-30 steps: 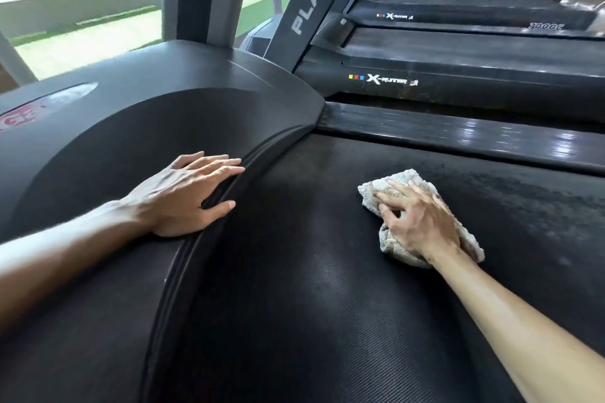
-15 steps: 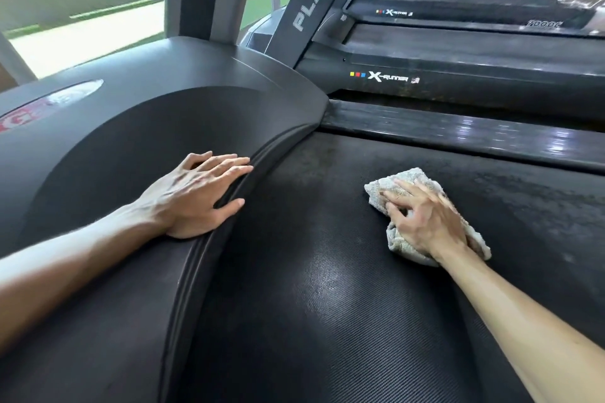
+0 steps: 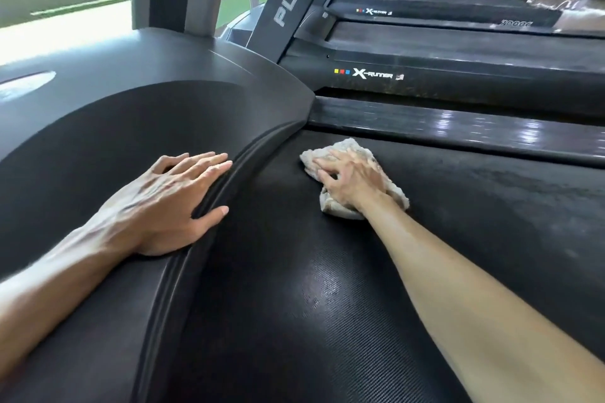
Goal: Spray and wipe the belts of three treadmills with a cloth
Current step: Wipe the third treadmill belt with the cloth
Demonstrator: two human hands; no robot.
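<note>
The right hand (image 3: 355, 178) is pressing down on one crumpled beige cloth (image 3: 353, 149), its fingers bent and spread over the fabric, gripping it against the black treadmill belt (image 3: 294, 304) near the belt's front end. The left hand (image 3: 163, 203) is lying flat and released on the dark motor cover (image 3: 131, 114), fingers straight, thumb reaching over the cover's ridged edge, holding nothing. Two bare forearms are showing. Beyond the glossy side rail (image 3: 458, 127), two more treadmill decks are lying side by side, the nearer one (image 3: 458, 75) marked "X-Runner".
</note>
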